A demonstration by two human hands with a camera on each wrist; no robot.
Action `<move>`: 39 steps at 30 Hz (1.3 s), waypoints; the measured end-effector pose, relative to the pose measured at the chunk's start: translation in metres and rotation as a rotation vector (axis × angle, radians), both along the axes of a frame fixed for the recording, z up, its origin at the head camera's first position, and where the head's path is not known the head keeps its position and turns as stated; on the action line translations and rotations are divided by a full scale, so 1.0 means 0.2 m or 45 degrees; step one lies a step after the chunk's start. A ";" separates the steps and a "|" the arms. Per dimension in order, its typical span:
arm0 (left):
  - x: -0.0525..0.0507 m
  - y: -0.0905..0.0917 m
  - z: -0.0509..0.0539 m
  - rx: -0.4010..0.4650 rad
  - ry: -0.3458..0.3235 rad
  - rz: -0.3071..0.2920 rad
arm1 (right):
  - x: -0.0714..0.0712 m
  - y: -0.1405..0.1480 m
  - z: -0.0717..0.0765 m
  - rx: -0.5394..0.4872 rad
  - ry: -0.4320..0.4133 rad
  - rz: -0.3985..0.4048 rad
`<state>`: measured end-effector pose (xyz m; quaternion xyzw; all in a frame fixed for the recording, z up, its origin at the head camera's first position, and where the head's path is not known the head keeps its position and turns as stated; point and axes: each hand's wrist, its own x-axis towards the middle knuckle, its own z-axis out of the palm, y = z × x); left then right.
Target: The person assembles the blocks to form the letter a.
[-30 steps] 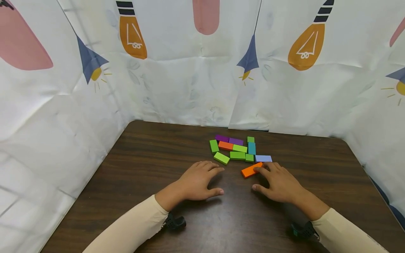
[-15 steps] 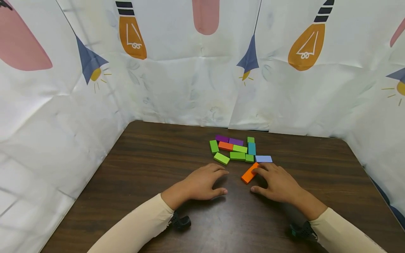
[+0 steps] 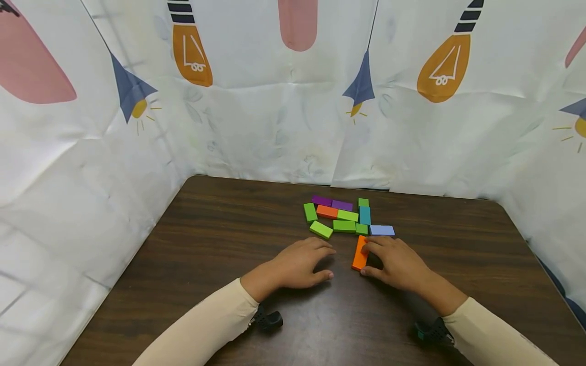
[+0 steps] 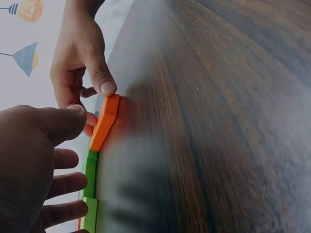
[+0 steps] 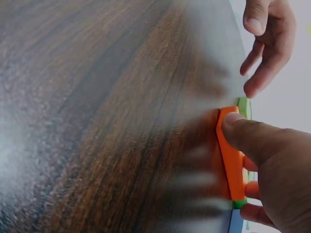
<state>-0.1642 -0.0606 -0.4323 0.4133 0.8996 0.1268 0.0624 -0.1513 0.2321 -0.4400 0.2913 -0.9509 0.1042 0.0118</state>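
An orange block [image 3: 359, 256] lies on the table, its long side pointing away from me. My right hand [image 3: 396, 262] holds it: the thumb [image 5: 233, 121] is at its near end and the fingers lie along its right side and top. To the left, my left hand [image 3: 299, 264] hovers apart from the block with loosely bent fingers and nothing in them. Just beyond the orange block are a light blue block [image 3: 382, 230] and a small green block [image 3: 361, 229]. In the left wrist view the left thumb partly overlaps the other hand's fingers.
Beyond the hands, several flat blocks lie grouped: purple [image 3: 342, 205], red-orange [image 3: 327, 211], teal [image 3: 364, 215] and light green [image 3: 321, 230] among them. The dark wooden table [image 3: 220, 223] ends at a white printed curtain [image 3: 256, 127].
The orange block has turned from slanting right to pointing nearly straight away, with the right hand moving slightly left. The left hand has shifted a little right, toward the block.
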 end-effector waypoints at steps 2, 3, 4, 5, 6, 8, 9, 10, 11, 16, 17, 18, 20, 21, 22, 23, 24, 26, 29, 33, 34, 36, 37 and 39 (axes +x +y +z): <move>0.00 0.01 0.00 0.000 0.007 -0.006 | 0.00 0.00 0.00 -0.006 -0.011 0.017; 0.00 0.02 0.00 -0.001 0.007 -0.006 | -0.01 0.00 0.00 -0.009 -0.015 0.027; 0.00 0.03 0.00 -0.002 0.004 -0.006 | -0.01 0.00 0.00 -0.013 -0.020 0.038; 0.00 0.04 0.00 -0.003 0.000 -0.007 | -0.01 0.01 0.01 -0.017 -0.028 0.045; 0.00 0.05 0.00 -0.005 -0.007 -0.008 | -0.01 0.01 0.01 -0.024 -0.036 0.053; 0.00 0.07 -0.01 -0.009 -0.021 -0.013 | -0.01 0.01 0.01 -0.037 -0.059 0.063; 0.00 0.08 -0.01 -0.012 -0.023 -0.017 | -0.02 0.02 0.01 -0.042 -0.071 0.067; 0.00 0.08 -0.01 -0.016 -0.023 -0.022 | -0.02 0.02 0.01 -0.049 -0.084 0.069; -0.01 0.09 -0.02 -0.022 -0.017 -0.033 | -0.02 0.02 0.01 -0.055 -0.099 0.068; -0.02 0.14 -0.06 -0.081 0.043 -0.089 | -0.03 0.03 0.00 -0.065 -0.150 0.063; -0.02 0.15 -0.06 -0.098 0.055 -0.103 | -0.03 0.03 0.00 -0.067 -0.154 0.064; -0.03 0.15 -0.06 -0.118 0.066 -0.115 | -0.03 0.03 0.00 -0.071 -0.155 0.065; -0.03 0.16 -0.06 -0.160 0.088 -0.141 | -0.02 0.03 0.00 -0.082 -0.149 0.072; -0.03 0.17 -0.06 -0.185 0.102 -0.156 | -0.02 0.03 0.00 -0.087 -0.144 0.072; -0.03 0.17 -0.06 -0.212 0.116 -0.172 | -0.02 0.03 0.00 -0.090 -0.141 0.071; -0.03 0.17 -0.06 -0.234 0.126 -0.184 | -0.02 0.03 0.00 -0.093 -0.139 0.070; -0.03 0.18 -0.06 -0.254 0.134 -0.194 | -0.02 0.03 0.00 -0.095 -0.141 0.068; -0.03 0.18 -0.06 -0.285 0.146 -0.206 | -0.01 0.03 0.00 -0.091 -0.144 0.066; -0.04 0.18 -0.06 -0.303 0.141 -0.205 | -0.01 0.03 0.00 -0.080 -0.146 0.071; -0.04 0.18 -0.06 -0.305 0.141 -0.195 | -0.02 0.03 0.01 -0.055 -0.116 0.088; -0.03 0.18 -0.06 -0.306 0.144 -0.193 | -0.02 0.03 0.01 -0.048 -0.110 0.092; -0.03 0.19 -0.06 -0.306 0.147 -0.189 | -0.02 0.04 0.02 -0.033 -0.104 0.101; -0.03 0.19 -0.06 -0.308 0.151 -0.188 | -0.03 0.04 0.03 -0.028 -0.104 0.109; -0.03 0.19 -0.05 -0.315 0.155 -0.184 | -0.04 0.04 0.04 -0.026 -0.102 0.126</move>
